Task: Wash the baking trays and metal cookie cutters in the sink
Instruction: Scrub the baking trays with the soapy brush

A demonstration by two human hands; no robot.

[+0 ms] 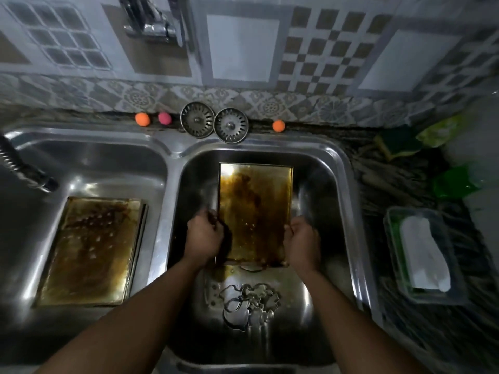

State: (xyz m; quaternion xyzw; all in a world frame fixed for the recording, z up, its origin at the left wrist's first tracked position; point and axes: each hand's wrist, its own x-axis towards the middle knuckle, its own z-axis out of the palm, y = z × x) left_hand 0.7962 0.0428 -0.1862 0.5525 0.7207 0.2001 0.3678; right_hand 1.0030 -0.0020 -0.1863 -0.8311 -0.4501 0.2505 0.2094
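A greasy, brown-stained baking tray (pixel 255 209) is held over the right sink basin (pixel 328 201), long side pointing away from me. My left hand (pixel 205 236) grips its left edge and my right hand (pixel 301 242) grips its right edge near the front corner. A second stained baking tray (pixel 91 252) lies flat in the left sink basin (pixel 108 168). Several metal cookie cutters (pixel 249 305) lie in a heap on the bottom of the right basin, in front of the held tray.
Two sink strainers (pixel 213 122) lean against the tiled wall behind the sink, with small orange and pink balls (pixel 142 119) beside them. A tap spout (pixel 24 168) reaches in from the left. On the right counter lie a green sponge (pixel 399 143), a green bottle (pixel 453 183) and a clear box (pixel 424 256).
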